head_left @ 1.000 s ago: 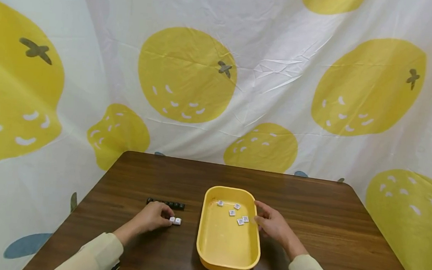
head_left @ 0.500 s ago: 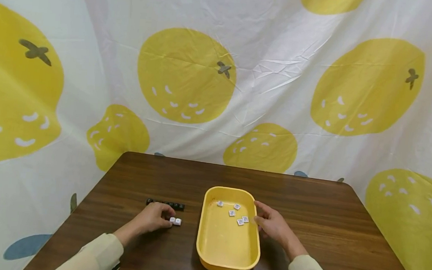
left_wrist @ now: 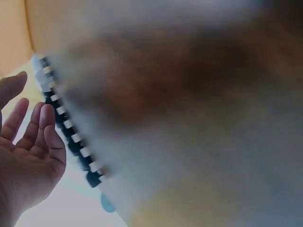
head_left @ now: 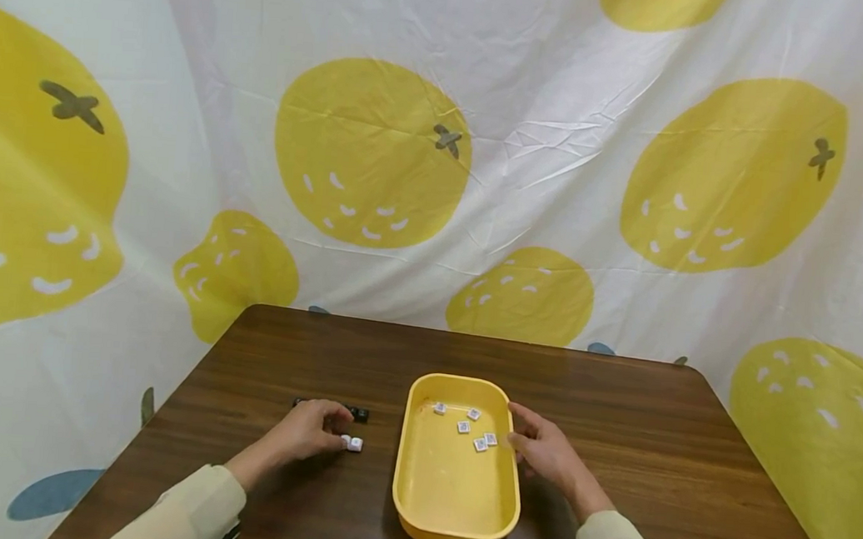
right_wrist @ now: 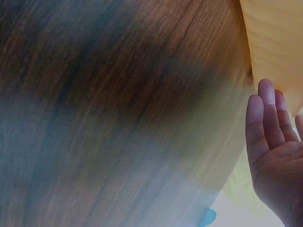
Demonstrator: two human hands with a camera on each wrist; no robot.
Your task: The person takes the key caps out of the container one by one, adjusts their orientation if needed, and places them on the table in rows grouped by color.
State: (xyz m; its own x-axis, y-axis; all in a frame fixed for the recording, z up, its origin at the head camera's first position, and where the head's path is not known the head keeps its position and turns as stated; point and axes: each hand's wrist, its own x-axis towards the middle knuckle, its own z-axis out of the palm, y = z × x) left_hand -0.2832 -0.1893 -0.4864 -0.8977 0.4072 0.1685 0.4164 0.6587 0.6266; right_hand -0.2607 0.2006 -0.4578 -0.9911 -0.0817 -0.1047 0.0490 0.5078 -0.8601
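Observation:
In the head view my left hand (head_left: 311,431) is at the left of two small white keycap-like cubes (head_left: 356,445). Its thumb and fingers lie right at the left cube and partly cover it. The left wrist view shows those fingers loosely bent, with a gap to the thumb. Behind the hand runs a row of small black cubes (head_left: 359,416), its middle hidden by the fingers. My right hand (head_left: 550,455) rests at the right rim of a yellow tray (head_left: 450,538), thumb tip over the rim. Its fingers (right_wrist: 255,118) lie straight along the outer wall.
Several small white square pieces (head_left: 463,428) with dark marks lie in the tray's far half. Everything stands on a dark wooden table (head_left: 617,416). A white cloth (head_left: 526,201) printed with lemons hangs behind the table's far edge.
My left hand has shifted slightly and now covers more of the left white cube and of the black row. The right hand and the tray have stayed in place.

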